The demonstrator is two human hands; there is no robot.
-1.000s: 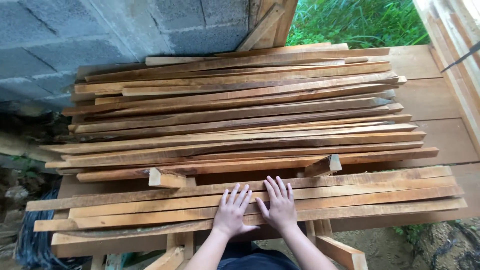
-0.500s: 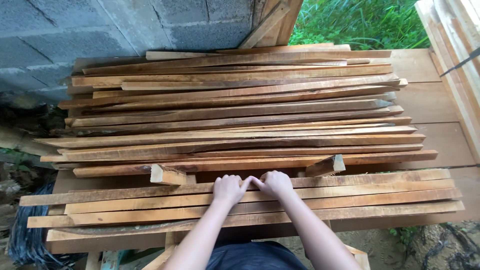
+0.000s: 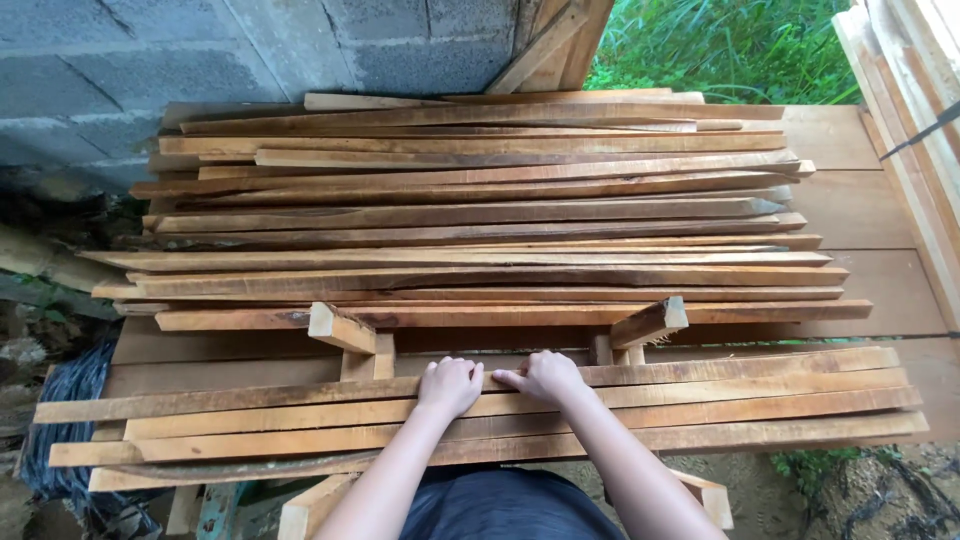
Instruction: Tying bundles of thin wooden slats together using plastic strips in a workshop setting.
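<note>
Both hands are resting on the near slats [image 3: 700, 395], a small row of long thin wooden strips lying side by side across the bench [image 3: 860, 200]. Left hand [image 3: 450, 385] is curling its fingers over the far edge of the top slat, knuckles up, fist-like. Right hand [image 3: 545, 376] is doing the same just beside it, fingers bent and narrow, index tip pointing toward the left hand; the two are almost touching. Long axis of these slats is running left to right, ends sticking out past the bench on both sides, right ends slightly tapered.

Wood is rough-sawn, orange-brown, with darker streaks and splintery edges.

Beyond a narrow gap, the big pile [image 3: 480, 215] of similar slats is lying parallel, same left-right axis, stacked loosely up to the block wall [image 3: 200, 50]. Two short blocks [image 3: 340, 328] with pale cut ends are sitting tilted in the gap, one left, one right.

Wall is grey concrete block. Grass [image 3: 720, 45] is showing at top right. More planks [image 3: 920, 60] are leaning at far right.
</note>
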